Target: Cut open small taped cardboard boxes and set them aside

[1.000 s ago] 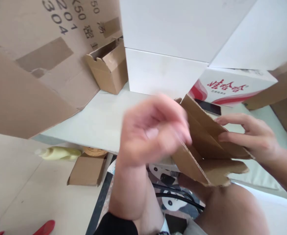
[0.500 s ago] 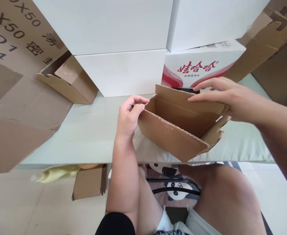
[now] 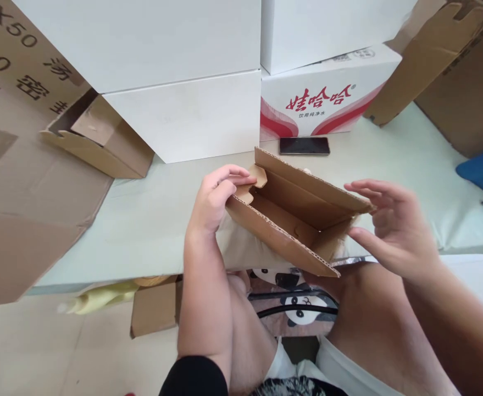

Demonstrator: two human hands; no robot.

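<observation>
A small brown cardboard box [image 3: 278, 236] stands with its top open near the front edge of a pale green cushioned surface [image 3: 150, 231]. My left hand [image 3: 212, 201] grips its left end, fingers over the rim by a folded-in end flap [image 3: 259, 176]. At the box's right end, my right hand [image 3: 393, 223] is spread, with thumb and fingers apart beside the end wall. Whether the right fingertips touch the cardboard I cannot tell. The inside of the box shows bare cardboard and a small dark curved mark.
Behind stand white boxes [image 3: 183, 115] and a white-and-red carton [image 3: 323, 102], with a dark phone [image 3: 304, 146] before it. Another cardboard box [image 3: 113, 137] sits at left beside a large printed carton [image 3: 39, 165]. A blue item [image 3: 482, 170] lies at far right.
My right hand has moved off the box's far wall to its right end. The left end flap now shows folded inward under my left hand, and the phone has come into fuller view.
</observation>
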